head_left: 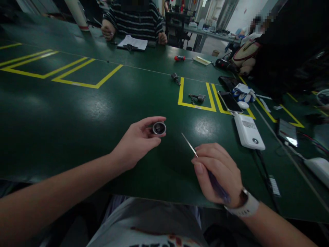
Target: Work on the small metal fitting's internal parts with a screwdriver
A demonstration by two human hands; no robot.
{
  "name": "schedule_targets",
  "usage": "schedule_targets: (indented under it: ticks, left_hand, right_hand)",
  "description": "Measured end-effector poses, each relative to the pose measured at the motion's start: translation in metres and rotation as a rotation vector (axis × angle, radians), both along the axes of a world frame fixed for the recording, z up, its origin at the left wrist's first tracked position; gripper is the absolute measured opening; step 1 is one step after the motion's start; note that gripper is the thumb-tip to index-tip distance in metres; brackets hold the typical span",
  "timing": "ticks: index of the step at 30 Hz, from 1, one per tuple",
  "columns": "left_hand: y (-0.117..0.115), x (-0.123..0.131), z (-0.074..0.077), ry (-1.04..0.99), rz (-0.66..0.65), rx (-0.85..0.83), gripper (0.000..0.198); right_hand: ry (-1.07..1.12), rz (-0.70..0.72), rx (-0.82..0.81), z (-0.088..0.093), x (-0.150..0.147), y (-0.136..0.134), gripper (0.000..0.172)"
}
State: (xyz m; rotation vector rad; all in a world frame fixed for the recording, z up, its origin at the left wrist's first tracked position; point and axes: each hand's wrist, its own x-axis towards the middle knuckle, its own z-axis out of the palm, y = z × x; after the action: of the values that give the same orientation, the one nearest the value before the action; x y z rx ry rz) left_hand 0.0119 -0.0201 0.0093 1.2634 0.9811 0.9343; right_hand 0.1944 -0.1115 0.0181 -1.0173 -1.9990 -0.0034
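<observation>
Our grey shirt point(151, 212) is closest to the camera, just below the near edge of the green desk point(77, 144). Beyond that edge, our left hand point(138, 140) pinches a small metal cup point(159, 128) between the thumb and curled fingers, its round opening turned toward us. Our right hand point(218, 168) wraps around the purple handle of a slim tool point(189, 145), whose bare metal shaft points away from the near edge and stays clear of the cup. We wear a pale-banded watch point(246, 205) on the right wrist.

Toward the far edge, a dark metal part point(200, 98) lies on its side within a yellow tape frame point(181, 91), and a second metal piece point(174, 77) lies just outside the frame, to its left. Farther right on the desk we see a phone point(230, 102), a blue and white cloth point(244, 92) beside it, and a white box point(249, 132) nearer to us. A red-handled screwdriver point(180, 58) lies closer to the far edge, where a person point(133, 22) in a striped top sits behind a clipboard point(133, 44) with paper.
</observation>
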Motion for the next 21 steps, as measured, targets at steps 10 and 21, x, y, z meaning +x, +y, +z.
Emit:
schedule_targets:
  ticks: [10,21]
  left_hand:
    - [0.087,0.007,-0.035,0.486,-0.144,0.695,0.038]
    - [0.082,-0.009,-0.035,0.678,-0.157,0.835,0.03]
  right_hand:
    - [-0.095,0.106,0.119,-0.034,0.013,0.095,0.021]
    - [-0.057,0.225,0.01,-0.038,0.011,0.081,0.027]
